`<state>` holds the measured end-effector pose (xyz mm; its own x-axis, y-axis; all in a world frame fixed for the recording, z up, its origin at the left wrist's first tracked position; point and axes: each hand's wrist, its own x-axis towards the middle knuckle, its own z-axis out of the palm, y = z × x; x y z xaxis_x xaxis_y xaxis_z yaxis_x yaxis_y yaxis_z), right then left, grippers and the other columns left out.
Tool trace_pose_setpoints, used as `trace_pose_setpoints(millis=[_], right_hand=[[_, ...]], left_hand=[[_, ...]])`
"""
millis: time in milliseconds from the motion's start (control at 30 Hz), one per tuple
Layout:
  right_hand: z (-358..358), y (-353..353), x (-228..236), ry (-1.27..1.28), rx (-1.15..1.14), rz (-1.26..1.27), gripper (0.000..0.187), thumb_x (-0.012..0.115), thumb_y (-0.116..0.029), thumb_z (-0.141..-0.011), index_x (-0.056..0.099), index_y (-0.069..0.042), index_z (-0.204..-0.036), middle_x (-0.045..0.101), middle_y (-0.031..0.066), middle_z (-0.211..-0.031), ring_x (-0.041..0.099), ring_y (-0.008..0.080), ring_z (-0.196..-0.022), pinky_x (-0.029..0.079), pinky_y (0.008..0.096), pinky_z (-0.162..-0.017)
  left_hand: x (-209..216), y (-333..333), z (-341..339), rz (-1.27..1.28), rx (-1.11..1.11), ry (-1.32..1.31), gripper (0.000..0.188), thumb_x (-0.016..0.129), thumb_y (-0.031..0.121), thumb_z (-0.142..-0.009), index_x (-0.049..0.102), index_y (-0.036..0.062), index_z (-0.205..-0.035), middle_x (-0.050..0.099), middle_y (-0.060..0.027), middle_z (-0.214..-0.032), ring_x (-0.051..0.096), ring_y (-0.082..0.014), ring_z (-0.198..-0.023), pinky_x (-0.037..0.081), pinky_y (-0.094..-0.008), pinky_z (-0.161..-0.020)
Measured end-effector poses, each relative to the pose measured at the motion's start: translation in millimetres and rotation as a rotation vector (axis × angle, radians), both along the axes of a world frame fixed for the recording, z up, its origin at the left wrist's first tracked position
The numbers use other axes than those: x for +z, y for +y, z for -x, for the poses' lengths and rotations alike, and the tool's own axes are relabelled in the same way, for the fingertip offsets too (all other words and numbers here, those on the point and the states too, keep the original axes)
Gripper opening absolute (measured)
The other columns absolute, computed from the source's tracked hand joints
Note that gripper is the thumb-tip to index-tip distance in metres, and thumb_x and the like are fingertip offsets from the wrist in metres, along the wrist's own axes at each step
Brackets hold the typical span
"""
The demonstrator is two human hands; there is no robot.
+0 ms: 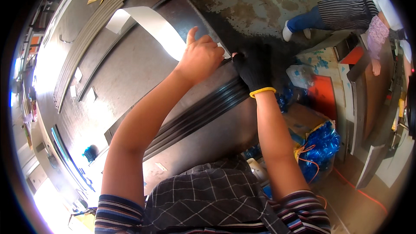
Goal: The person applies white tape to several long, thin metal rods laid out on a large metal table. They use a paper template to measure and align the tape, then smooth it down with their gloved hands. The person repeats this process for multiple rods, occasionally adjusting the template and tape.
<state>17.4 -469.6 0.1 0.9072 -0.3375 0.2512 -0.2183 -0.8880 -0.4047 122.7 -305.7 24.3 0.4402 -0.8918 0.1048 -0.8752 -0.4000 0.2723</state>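
My bare left hand [201, 58] is closed, its index finger raised, at the end of a long white strip [158, 28] that curls across the metal table. The strip runs behind this hand, and a bit of white shows past its fingertips. Close beside it is my right hand [255, 67], in a black glove with a yellow cuff. Its fingers are curled together near the table's right edge; what they grip is hidden. Below both hands lie several long black bars [203, 108], side by side and slanting across the table, partly covered by my left forearm.
Grey metal bars [89, 45] lie bundled at the table's far left, with a single dark bar [108, 50] alongside. Blue plastic wrapping [323, 143] bulges from a box at right. Another person [346, 11] in a striped apron stands beyond, near upright boards [359, 104].
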Motion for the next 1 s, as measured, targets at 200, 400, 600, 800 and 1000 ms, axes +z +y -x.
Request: trace_pose_setpoints(millis=[200, 400, 600, 800, 1000], right_hand=[[20, 3, 30, 0.005, -0.246, -0.382, 0.025, 0.065, -0.025, -0.09, 0.07, -0.001, -0.095, 0.068, 0.0176, -0.097, 0.064, 0.034, -0.094, 0.05, 0.0416, -0.085], [66, 15, 31, -0.001, -0.339, -0.38, 0.024, 0.065, -0.024, -0.092, 0.07, -0.002, -0.098, 0.069, 0.0162, -0.11, 0.063, 0.0334, -0.105, 0.048, 0.0426, -0.096], [91, 35, 24, -0.185, -0.155, -0.066, 0.017, 0.069, -0.017, -0.088, 0.068, -0.002, -0.095, 0.067, 0.0159, -0.115, 0.059, 0.0353, -0.109, 0.042, 0.0459, -0.102], [94, 51, 23, -0.168, -0.114, -0.034, 0.015, 0.067, -0.021, -0.089, 0.068, -0.008, -0.097, 0.063, 0.0152, -0.123, 0.054, 0.0354, -0.12, 0.031, 0.0516, -0.114], [111, 51, 18, -0.222, -0.149, -0.147, 0.014, 0.07, -0.015, -0.087, 0.068, -0.006, -0.099, 0.064, 0.0152, -0.124, 0.056, 0.036, -0.116, 0.041, 0.0481, -0.107]], left_hand=[[-10, -2, -2, -0.01, 0.129, 0.011, 0.009, 0.069, 0.022, -0.086, 0.07, 0.0135, -0.082, 0.066, -0.0025, -0.08, 0.062, -0.0221, -0.096, 0.029, -0.0599, -0.111], [-20, 11, -54, 0.153, 0.371, 0.212, 0.017, 0.065, 0.028, -0.091, 0.072, 0.0129, -0.087, 0.069, -0.0071, -0.079, 0.066, -0.0248, -0.085, 0.041, -0.048, -0.101], [30, 42, -105, 0.235, 0.234, 0.135, 0.022, 0.072, 0.032, -0.086, 0.073, 0.01, -0.086, 0.071, -0.0059, -0.078, 0.068, -0.0233, -0.081, 0.045, -0.0427, -0.088], [43, 54, -15, 0.019, 0.001, -0.079, 0.035, 0.077, 0.043, -0.08, 0.07, 0.0112, -0.093, 0.069, -0.0038, -0.097, 0.059, -0.024, -0.107, 0.029, -0.0524, -0.113], [38, 57, -13, -0.151, -0.042, -0.047, 0.042, 0.076, 0.05, -0.08, 0.068, 0.0119, -0.095, 0.065, -0.0042, -0.095, 0.057, -0.0244, -0.11, 0.026, -0.0548, -0.116]])
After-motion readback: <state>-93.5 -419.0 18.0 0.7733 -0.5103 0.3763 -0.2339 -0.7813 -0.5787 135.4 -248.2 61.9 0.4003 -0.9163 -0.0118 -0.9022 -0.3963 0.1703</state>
